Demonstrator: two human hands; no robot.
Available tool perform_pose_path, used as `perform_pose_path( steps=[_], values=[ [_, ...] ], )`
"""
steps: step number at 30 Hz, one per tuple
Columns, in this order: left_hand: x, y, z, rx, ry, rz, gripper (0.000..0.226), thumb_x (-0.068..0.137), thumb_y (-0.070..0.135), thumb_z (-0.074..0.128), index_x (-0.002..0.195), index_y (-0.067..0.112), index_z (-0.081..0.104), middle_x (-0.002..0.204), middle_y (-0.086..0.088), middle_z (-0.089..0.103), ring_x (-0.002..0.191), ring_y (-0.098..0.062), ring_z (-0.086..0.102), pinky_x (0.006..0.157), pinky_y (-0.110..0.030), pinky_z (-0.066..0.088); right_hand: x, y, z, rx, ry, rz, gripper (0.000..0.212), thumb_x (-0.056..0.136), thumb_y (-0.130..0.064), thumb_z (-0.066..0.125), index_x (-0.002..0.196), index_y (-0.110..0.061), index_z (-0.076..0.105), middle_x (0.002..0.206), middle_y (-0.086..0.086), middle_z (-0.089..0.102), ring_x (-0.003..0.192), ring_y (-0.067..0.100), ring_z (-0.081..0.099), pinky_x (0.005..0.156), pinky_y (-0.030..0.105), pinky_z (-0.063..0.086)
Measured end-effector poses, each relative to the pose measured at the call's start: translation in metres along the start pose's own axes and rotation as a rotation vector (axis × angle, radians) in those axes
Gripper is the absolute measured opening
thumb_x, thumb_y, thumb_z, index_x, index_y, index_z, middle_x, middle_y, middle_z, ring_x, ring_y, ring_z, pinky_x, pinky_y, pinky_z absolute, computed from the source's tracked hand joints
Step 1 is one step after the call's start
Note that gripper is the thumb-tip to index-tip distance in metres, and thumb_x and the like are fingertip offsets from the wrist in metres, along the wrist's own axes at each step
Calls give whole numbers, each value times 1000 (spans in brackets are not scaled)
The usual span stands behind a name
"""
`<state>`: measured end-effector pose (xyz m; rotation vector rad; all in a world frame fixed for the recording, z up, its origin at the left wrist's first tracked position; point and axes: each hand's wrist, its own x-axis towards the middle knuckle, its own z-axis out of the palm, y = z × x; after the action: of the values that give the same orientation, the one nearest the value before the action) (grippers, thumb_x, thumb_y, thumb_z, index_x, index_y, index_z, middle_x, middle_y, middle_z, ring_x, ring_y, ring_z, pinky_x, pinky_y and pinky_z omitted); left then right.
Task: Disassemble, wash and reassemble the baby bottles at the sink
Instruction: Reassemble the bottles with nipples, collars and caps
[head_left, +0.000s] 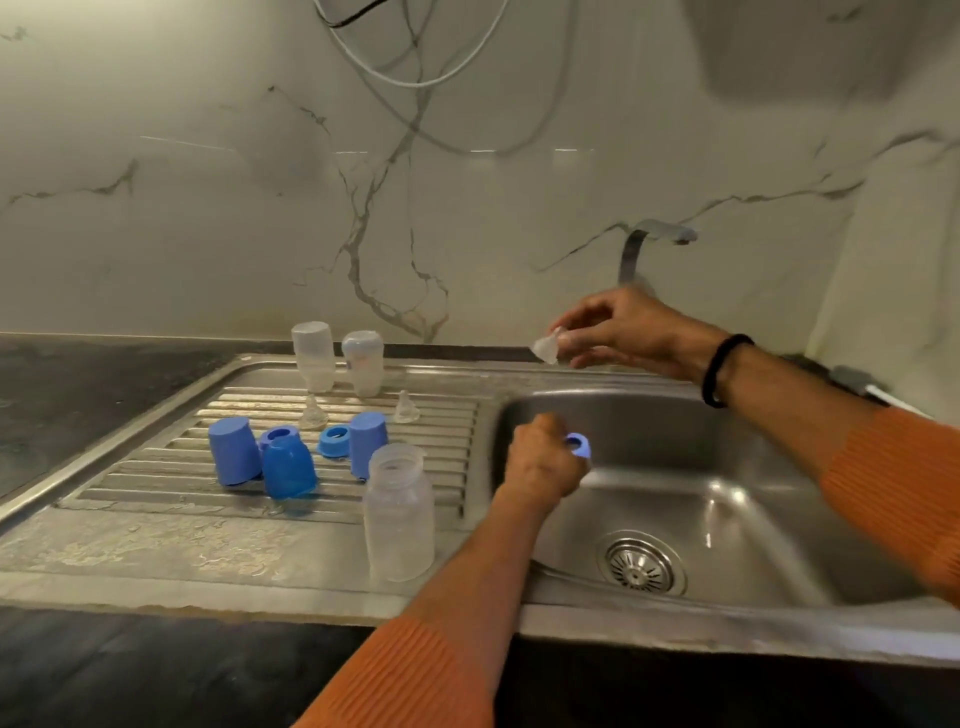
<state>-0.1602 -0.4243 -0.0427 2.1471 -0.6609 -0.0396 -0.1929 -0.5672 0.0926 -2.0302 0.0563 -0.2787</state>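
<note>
**Steel drainboard crowded, basin open**

Stainless steel runs across the whole worktop in front of us: a ribbed drainboard (156, 457) on the left and a sink basin (727, 509) on the right, its drain strainer (640, 564) bare at the bottom. Behind it rises a pale marble-veined wall (208, 208) with white cables (415, 78) hanging down, and a tap (652, 244) stands at the back rim. Dark counter borders the steel at left and along the near edge.

Our left hand (543, 465) is over the basin's left edge, fingers curled round a blue collar ring (577, 446). Our right hand (623, 330) is raised above the sink's back rim, pinching a clear teat (546, 349) between fingertips.

On the drainboard, an open clear bottle (399, 519) stands upright just beside the basin's left rim, near our left forearm. Behind it lie three upturned blue caps (235, 451) (288, 467) (368, 444), two blue rings (278, 435) (334, 440) among them, and two clear teats (313, 413) (406, 408) further back. Two inverted bottles (313, 356) (362, 362) stand at the far edge.

The ribs' left part and the flat near strip hold only water film.
</note>
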Motion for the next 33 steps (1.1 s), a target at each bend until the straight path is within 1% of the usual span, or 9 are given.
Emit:
perform_pose_path(
  steps=[5, 8, 14, 16, 19, 20, 23, 28, 33],
  values=[
    [2, 8, -8, -100, 101, 37, 42, 78, 28, 87, 117, 15, 75, 112, -11, 76, 108, -26, 70, 92, -29, 53, -53, 51, -49, 384, 114, 153, 51, 74, -15, 82, 119, 1, 68, 121, 23, 72, 108, 31, 73, 94, 43, 61],
    [-3, 19, -15, -232, 161, 105, 48, 76, 21, 90, 119, 15, 71, 111, -4, 76, 101, -20, 72, 93, -40, 58, -73, 77, -60, 608, 145, 181, 42, 80, -13, 76, 119, 1, 68, 126, 24, 70, 122, 39, 66, 102, 48, 56],
    [-8, 34, -22, -164, 261, 351, 45, 75, 26, 91, 115, 23, 71, 104, 13, 75, 93, -7, 70, 81, -23, 57, -82, 99, -69, 872, 74, 194, 33, 90, -15, 73, 121, -7, 70, 132, 17, 68, 119, 31, 68, 102, 50, 56],
    [-6, 25, -20, -61, 29, 269, 45, 73, 29, 93, 113, 24, 73, 103, 10, 77, 94, -7, 72, 84, -22, 58, -86, 114, -64, 532, 63, 281, 23, 93, -10, 72, 115, -3, 73, 116, 15, 75, 100, 24, 74, 88, 40, 62],
    [-12, 11, -15, 416, -270, 107, 46, 68, 33, 95, 109, 24, 75, 103, 1, 76, 99, -17, 71, 94, -38, 57, -87, 137, -52, -813, 132, 393, 3, 91, -4, 71, 89, -3, 72, 98, 17, 76, 92, 28, 73, 77, 35, 57],
    [-13, 9, -15, 448, -262, 89, 47, 68, 34, 95, 109, 24, 75, 102, -1, 75, 99, -19, 71, 93, -38, 57, -86, 139, -51, -866, 213, 384, 7, 89, -7, 73, 85, -2, 73, 93, 15, 77, 92, 27, 73, 77, 36, 57],
    [-8, 19, -18, 196, -63, 165, 43, 72, 32, 92, 110, 20, 76, 100, -1, 77, 95, -17, 72, 85, -29, 55, -78, 129, -59, -315, 307, 302, 17, 83, -25, 86, 85, -10, 80, 89, 1, 80, 87, 13, 72, 76, 34, 58],
    [-7, 33, -19, -221, 109, 123, 40, 73, 28, 92, 108, 20, 75, 96, 6, 76, 89, -10, 73, 80, -23, 59, -80, 114, -51, 386, -15, 403, 14, 78, -23, 88, 87, -17, 80, 104, 8, 78, 97, 18, 73, 93, 43, 61],
    [-8, 24, -21, -166, 164, 74, 42, 75, 23, 90, 113, 15, 74, 102, -2, 76, 94, -17, 72, 89, -34, 59, -87, 137, -48, -615, 276, 380, 9, 87, -16, 81, 85, -7, 79, 91, 8, 79, 90, 21, 75, 78, 36, 59]
  ],
)
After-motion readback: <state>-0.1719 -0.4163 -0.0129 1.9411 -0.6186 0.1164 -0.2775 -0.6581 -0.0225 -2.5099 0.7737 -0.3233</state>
